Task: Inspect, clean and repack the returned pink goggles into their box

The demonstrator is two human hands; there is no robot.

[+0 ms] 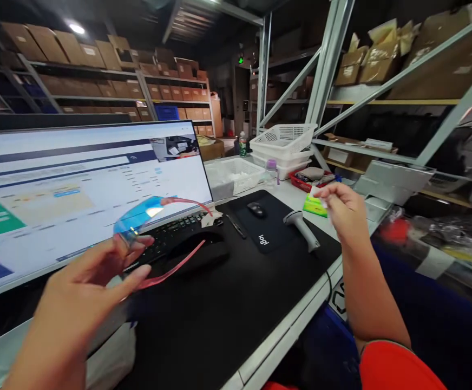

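My left hand [84, 287] is closed on a pair of sunglasses [135, 215], gripping it by the lens end in front of the monitor. The lens is blue and mirrored, and the reddish temples stretch out to the right over the desk. On the other side, my right hand [346, 210] is raised with its fingers pinched together on a small white piece [314, 192], perhaps a tissue or wipe; most of it is hidden by the fingers. Right behind that hand lies a green and yellow packet [315, 207] on the table.
A monitor [98, 179] stands at the left with a keyboard [166, 235] below it. A mouse [256, 209] and a barcode scanner [303, 230] lie on a black mat [203, 303]. White baskets [282, 140] are stacked behind. A grey-white cloth or bag [112, 357] lies near my left wrist.
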